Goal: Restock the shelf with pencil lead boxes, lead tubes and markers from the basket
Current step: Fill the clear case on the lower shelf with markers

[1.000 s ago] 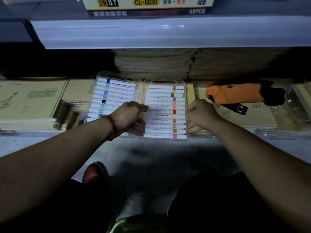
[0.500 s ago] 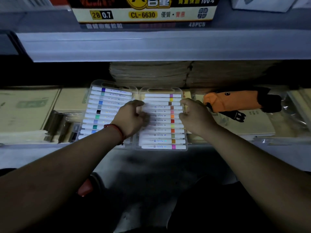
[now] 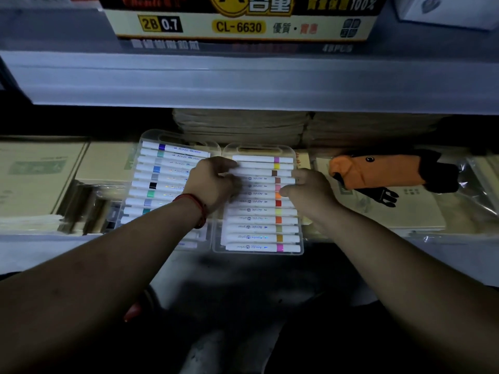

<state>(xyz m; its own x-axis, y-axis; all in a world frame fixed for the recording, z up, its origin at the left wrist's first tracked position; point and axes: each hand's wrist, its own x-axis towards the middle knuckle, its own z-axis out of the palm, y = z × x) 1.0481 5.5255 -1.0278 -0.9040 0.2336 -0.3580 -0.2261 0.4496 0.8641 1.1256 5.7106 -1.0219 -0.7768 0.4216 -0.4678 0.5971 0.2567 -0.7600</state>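
Two clear marker cases lie flat side by side on the lower shelf [image 3: 432,255]. The left marker case [image 3: 162,168] holds white markers with blue, green and black bands. The right marker case [image 3: 259,228] holds markers with pink, yellow, brown and orange bands. My left hand [image 3: 213,184] has its fingers curled over the right case's left edge, at the seam between the two cases. My right hand [image 3: 307,191] grips that case's right edge with its thumb on the lid. A pencil lead box [image 3: 237,25] marked 2B 0.7 stands on the upper shelf.
The upper shelf's grey front edge [image 3: 243,82] overhangs the cases. Stacks of brown paper [image 3: 243,128] lie behind them. Flat tan packets [image 3: 40,171] sit to the left, an orange and black pouch [image 3: 378,171] to the right. The floor below is dark.
Both hands have slid away from me along the sides of the right marker case, from its near end to its middle. The view has tilted up, showing more of the lead box.
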